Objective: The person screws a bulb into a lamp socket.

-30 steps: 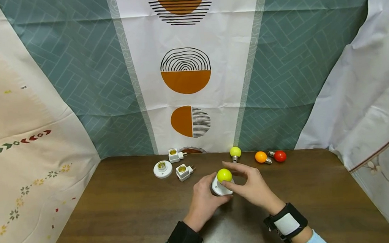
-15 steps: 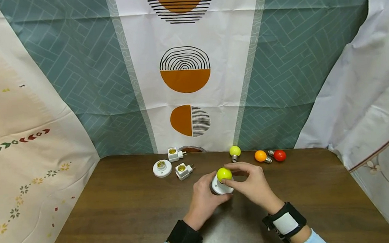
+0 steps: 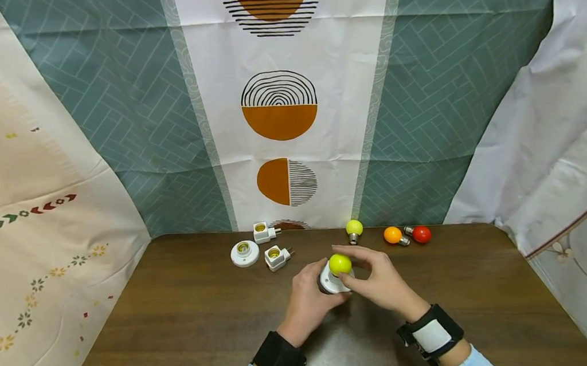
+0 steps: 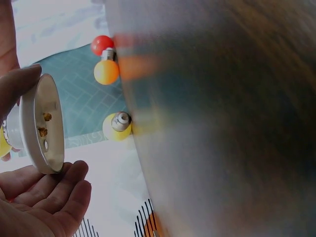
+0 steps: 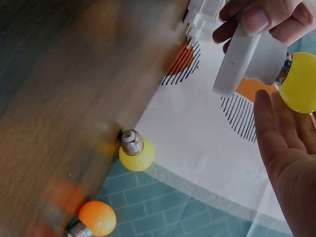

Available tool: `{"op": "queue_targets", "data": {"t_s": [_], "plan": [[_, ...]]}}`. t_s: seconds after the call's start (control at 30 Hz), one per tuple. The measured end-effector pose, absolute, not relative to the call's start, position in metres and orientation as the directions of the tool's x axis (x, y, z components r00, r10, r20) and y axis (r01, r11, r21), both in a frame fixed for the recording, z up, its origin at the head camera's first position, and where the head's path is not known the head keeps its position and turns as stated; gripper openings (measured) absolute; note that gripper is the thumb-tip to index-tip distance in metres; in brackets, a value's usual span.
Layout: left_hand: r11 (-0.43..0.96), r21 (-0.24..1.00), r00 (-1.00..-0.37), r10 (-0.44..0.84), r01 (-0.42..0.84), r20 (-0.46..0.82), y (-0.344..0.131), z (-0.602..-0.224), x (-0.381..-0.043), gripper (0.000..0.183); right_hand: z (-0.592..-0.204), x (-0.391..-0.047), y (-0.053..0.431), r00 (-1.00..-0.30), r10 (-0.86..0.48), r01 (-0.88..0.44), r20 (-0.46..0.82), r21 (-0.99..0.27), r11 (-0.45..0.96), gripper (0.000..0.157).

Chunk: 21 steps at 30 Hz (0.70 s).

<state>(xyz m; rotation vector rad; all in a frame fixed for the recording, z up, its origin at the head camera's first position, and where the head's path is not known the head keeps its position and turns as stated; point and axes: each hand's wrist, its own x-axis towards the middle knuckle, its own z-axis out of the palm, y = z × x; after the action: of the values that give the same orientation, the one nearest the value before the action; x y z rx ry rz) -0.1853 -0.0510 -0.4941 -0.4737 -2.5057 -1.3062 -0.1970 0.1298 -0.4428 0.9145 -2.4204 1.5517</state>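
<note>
My left hand [image 3: 309, 301] grips a round white lamp holder [image 3: 332, 283] above the table, thumb on one side and fingers on the other. A yellow light bulb [image 3: 340, 264] sits in its socket, pointing up; some of its metal base shows at the socket mouth in the right wrist view. My right hand [image 3: 380, 278] has its thumb and fingers around the bulb. In the left wrist view, the lamp holder's hollow underside [image 4: 52, 113] shows brass contacts.
Another round lamp holder [image 3: 244, 254] and two plug-in sockets [image 3: 261, 233], one nearer [image 3: 275, 258], lie back left on the brown table [image 3: 190, 312]. At the back right are a yellow bulb [image 3: 354, 228], an orange bulb [image 3: 393, 235] and a red bulb [image 3: 422, 234]. A patterned cloth [image 3: 291, 149] hangs behind.
My right thumb and fingers have shifted slightly around the yellow light bulb, and the bulb leans a touch to the right. The left hand keeps its grip on the lamp holder.
</note>
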Motion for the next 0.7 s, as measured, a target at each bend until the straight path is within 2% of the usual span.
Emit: {"op": "queue_targets", "data": {"t_s": [0.2, 0.47, 0.7], "plan": [[0.546, 0.734, -0.909, 0.151, 0.404, 0.388, -0.052, -0.494, -0.184, 0.072, -0.443, -0.197, 0.127, -0.806, -0.402, -0.562, 0.434, -0.775, 0.289, 0.043], [0.536, 0.722, -0.894, 0.172, 0.437, 0.414, -0.051, -0.491, -0.184, 0.071, -0.442, -0.195, 0.125, -0.827, -0.3, -0.555, 0.475, -0.775, 0.303, 0.04], [0.533, 0.732, -0.898, 0.147, 0.425, 0.415, -0.052, -0.492, -0.184, 0.07, -0.416, -0.184, 0.12, -0.837, -0.317, -0.535, 0.447, -0.79, 0.299, 0.045]]}}
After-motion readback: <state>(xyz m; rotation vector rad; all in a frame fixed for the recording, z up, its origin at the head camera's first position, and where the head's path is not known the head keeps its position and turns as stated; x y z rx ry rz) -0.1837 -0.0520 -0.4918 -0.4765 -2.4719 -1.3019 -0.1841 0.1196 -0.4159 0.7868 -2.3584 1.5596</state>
